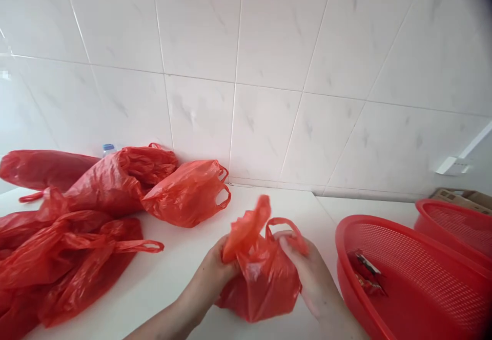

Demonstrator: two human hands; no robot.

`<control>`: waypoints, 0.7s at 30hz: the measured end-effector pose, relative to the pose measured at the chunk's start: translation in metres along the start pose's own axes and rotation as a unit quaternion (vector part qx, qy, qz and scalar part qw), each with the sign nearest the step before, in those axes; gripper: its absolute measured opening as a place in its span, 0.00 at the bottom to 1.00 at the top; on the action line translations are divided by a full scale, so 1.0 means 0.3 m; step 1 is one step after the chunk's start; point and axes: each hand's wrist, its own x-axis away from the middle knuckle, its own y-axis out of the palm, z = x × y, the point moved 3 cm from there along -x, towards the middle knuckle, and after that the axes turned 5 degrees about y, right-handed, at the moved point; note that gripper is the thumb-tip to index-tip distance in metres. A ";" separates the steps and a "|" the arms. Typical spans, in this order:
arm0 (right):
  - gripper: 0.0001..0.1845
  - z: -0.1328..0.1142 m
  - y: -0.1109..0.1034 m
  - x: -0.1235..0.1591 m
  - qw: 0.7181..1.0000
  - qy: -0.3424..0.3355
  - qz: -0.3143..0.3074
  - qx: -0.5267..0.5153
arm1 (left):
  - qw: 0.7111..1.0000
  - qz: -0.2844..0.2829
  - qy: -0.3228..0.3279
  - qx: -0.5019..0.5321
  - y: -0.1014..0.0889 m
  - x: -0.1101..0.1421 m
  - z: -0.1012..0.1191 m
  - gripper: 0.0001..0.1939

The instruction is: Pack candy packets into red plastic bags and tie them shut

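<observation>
A filled red plastic bag (265,283) sits in front of me on the white table, its handle loops sticking up. My left hand (221,260) is closed on the gathered plastic at the bag's upper left side; its fingertips are hidden behind the film. On the other side my right hand (303,263) grips the bag near its right handle, thumb over the plastic. What the bag contains does not show through the film.
Several more red plastic bags (188,191) lie at the left, with a bottle cap (109,147) behind them. At the right stands a red perforated basket (365,222) holding small wrapped packets (369,273). A second red basket (434,212) and a cardboard box (461,196) are beyond, near the tiled wall (265,119).
</observation>
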 end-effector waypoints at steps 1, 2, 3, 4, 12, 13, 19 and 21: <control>0.19 -0.009 -0.014 -0.001 0.999 -0.014 0.009 -0.029 | 0.998 -0.004 -0.034 0.058 0.011 -0.014 0.007 0.19; 0.18 -0.019 -0.033 -0.001 0.997 -0.033 0.032 -0.055 | 0.991 -0.003 -0.062 0.116 0.017 -0.022 0.008 0.17; 0.16 -0.028 -0.055 -0.001 0.993 -0.054 0.062 -0.080 | 0.983 0.000 -0.080 0.166 0.019 -0.026 0.004 0.15; 0.14 -0.035 -0.074 -0.002 0.988 -0.067 0.083 -0.108 | 0.973 0.010 -0.095 0.210 0.018 -0.025 -0.007 0.14; 0.11 0.027 -0.032 -0.043 0.946 0.026 -0.030 -0.323 | 0.995 -0.004 -0.001 0.098 0.002 -0.019 -0.093 0.30; 0.12 0.036 -0.018 -0.044 0.945 0.031 -0.037 -0.324 | 0.998 0.021 0.050 0.014 -0.008 -0.020 -0.091 0.34; 0.22 0.087 0.018 -0.035 0.978 0.074 -0.028 -0.191 | 0.986 0.021 0.117 -0.118 0.022 0.000 -0.086 0.42; 0.22 0.099 0.019 -0.033 0.981 0.067 -0.058 -0.174 | 0.999 -0.020 0.035 -0.030 0.051 0.010 -0.088 0.26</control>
